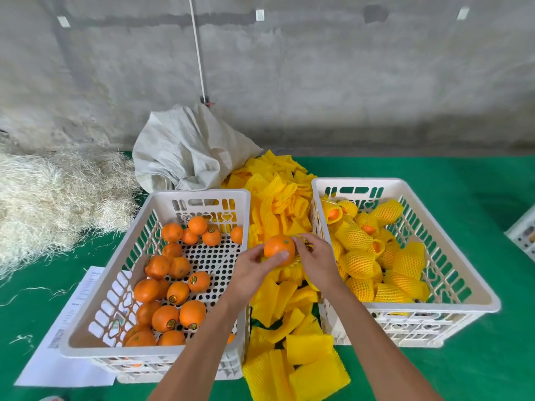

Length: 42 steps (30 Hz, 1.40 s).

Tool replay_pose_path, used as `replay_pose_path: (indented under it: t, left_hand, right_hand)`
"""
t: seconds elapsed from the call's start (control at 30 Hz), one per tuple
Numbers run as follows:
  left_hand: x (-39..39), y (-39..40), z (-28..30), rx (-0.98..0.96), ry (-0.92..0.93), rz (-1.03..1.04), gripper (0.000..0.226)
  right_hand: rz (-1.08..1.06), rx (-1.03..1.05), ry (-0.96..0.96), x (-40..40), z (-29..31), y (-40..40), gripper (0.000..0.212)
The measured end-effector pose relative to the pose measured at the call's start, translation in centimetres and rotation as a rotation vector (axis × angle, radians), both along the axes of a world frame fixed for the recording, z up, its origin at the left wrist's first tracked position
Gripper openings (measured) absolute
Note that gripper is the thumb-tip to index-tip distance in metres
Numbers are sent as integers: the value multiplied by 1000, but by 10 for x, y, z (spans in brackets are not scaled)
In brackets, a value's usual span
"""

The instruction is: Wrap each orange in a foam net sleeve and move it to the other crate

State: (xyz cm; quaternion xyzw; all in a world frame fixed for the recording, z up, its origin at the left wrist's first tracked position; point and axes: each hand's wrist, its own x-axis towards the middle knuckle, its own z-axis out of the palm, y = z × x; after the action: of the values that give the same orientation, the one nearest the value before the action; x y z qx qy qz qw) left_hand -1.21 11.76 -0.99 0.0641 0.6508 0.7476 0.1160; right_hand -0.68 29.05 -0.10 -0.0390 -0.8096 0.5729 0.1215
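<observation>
My left hand grips a bare orange between the two white crates, thumb across its lower front. My right hand pinches a yellow foam net sleeve that sits around the orange's underside and right side. The left crate holds several unwrapped oranges. Several oranges wrapped in yellow sleeves fill the right crate. Loose yellow sleeves are heaped between and behind the crates and run down to the near edge.
A green cloth covers the table. A white woven sack lies behind the left crate, and pale straw is piled at the far left. Printed paper sheets lie under the left crate. Part of another white crate shows at the right edge.
</observation>
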Motion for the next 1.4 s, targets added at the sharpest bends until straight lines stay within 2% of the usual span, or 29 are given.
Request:
replay_pose_path:
  t: [0.17, 0.37, 0.47, 0.6, 0.7, 0.77, 0.83, 0.9, 1.13, 1.27, 1.33, 1.4]
  left_hand:
    - [-7, 6, -4, -235, 60, 64, 61]
    - [-11, 10, -15, -280, 113, 94, 50]
    - [-9, 13, -14, -354, 160, 52, 55]
    - [-5, 10, -12, -178, 104, 13, 45]
    - [-2, 9, -10, -85, 113, 78, 47]
    - [0, 10, -7, -54, 92, 105, 57]
    - [0, 9, -7, -122, 109, 92, 72]
    - [1, 8, -9, -164, 164, 47, 76]
    - [0, 6, -7, -108, 211, 91, 49]
    - [1, 8, -7, -113, 189, 116, 43]
    - [1, 6, -6, -25, 129, 159, 52]
    - [0, 4, -5, 45, 79, 186, 65]
  right_hand:
    - [15, 508, 229, 8, 18, -5, 28]
    - [53, 772, 293, 19, 23, -12, 30]
    - [-17, 735, 247, 19, 17, -8, 28]
    - [-43, 576, 144, 14, 15, -6, 34]
    - [-77, 594, 129, 12, 19, -7, 36]
    - [-87, 629, 123, 10, 22, -8, 36]
    - [-62, 647, 144, 10, 23, -10, 35]
    - [-10, 648, 197, 12, 23, -13, 33]
    - [21, 670, 373, 12, 15, -20, 38]
    - [-46, 571, 248, 9, 10, -28, 39]
    - [-84, 442, 124, 9, 11, -25, 48]
    - [-64, 387, 80, 9, 12, -23, 48]
